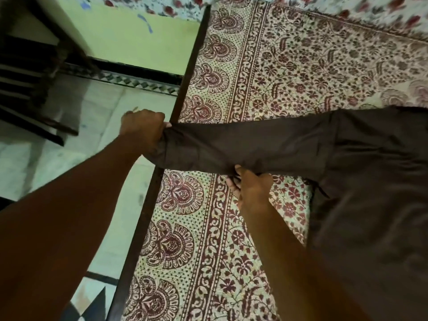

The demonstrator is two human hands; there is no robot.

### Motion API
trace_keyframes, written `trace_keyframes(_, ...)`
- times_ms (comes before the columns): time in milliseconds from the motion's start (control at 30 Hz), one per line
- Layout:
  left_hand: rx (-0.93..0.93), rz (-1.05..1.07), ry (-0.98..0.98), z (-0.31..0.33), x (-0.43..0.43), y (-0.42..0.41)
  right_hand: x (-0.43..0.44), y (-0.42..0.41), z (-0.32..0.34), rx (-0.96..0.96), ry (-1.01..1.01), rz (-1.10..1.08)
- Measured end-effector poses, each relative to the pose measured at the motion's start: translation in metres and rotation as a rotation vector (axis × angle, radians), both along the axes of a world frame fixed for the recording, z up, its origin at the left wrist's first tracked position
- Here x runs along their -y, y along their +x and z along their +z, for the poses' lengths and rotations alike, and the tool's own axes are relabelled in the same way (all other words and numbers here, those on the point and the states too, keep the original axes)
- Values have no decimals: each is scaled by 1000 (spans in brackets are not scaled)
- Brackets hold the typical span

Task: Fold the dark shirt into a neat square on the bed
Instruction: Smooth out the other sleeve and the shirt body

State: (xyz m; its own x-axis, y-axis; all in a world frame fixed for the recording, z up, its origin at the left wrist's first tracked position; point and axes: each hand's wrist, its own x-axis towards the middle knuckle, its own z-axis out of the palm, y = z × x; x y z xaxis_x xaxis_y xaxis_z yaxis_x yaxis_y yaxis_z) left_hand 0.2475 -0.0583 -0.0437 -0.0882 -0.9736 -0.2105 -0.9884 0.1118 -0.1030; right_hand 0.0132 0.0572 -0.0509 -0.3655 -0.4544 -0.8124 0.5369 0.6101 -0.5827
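On the patterned maroon-and-cream bedspread (289, 72), the dark brown cotton shirt (370, 181) lies mostly spread, no fold visible yet. Your left hand (142, 128) grips its sleeve (243, 147) end past the dark wooden bed edge (185, 84) while your right hand (251, 188) pinches the sleeve's underside; judging by this, nearly all the folding remains.

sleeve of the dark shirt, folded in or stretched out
Stretched out. The sleeve runs straight past the bed rail; the left hand grips its cuff, the right hand pinches its lower edge.
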Motion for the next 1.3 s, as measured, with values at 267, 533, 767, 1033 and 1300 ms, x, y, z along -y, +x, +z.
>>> trace_keyframes(267, -144, -61, -307, -19, -28, -50, -14, -91, 23, -989, -85, 286)
trace_keyframes(533, -263, -194, -64, -57, -64, -88, 25, -203, -43, -1320, 328, 893)
trace_keyframes(767, -295, -43, -37, -46, -60, -110, 54, -126, -43, -1394, -319, 1628)
trace_keyframes(1033, -577, -233, 126, -31, -16, -218, 49, -230, -40, -1364, 287, 763)
trace_keyframes(1300, -795, -251, 263, -41, 26, -348, 39, -283, -32, -1332, -60, 1098)
